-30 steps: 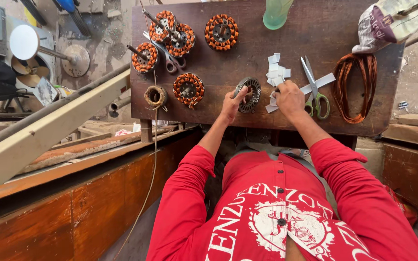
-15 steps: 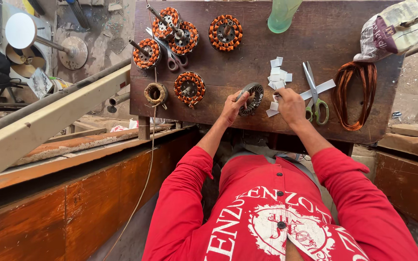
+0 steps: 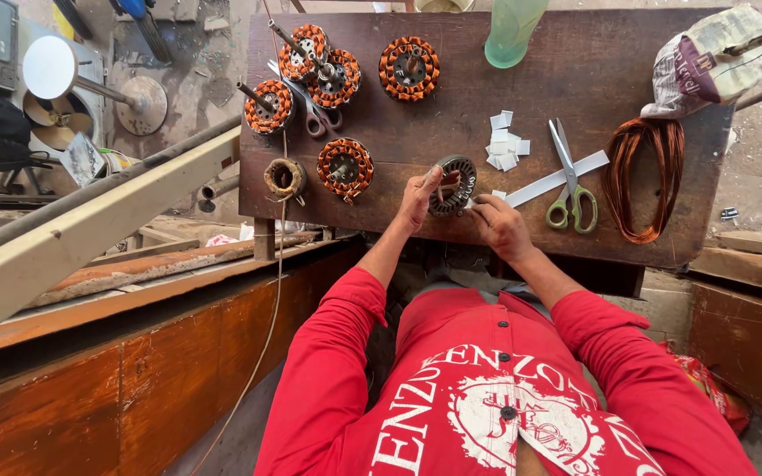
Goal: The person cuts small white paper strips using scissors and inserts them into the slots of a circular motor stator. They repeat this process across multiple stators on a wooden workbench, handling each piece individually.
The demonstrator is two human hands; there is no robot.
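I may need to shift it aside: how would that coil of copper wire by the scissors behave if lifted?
The copper wire coil is a long loose loop, so it would probably sag and flop. Its many strands suggest some weight. Lying flat, it seems unlikely to roll, though strands might snag the scissors nearby.

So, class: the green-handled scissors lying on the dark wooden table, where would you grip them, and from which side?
Take the green-handled scissors by the finger loops, coming from the table's near edge beside the right hand. They lie flat with the loops towards the person and the blades pointing away, crossing a white paper strip, so the handles are the closest, safest part.
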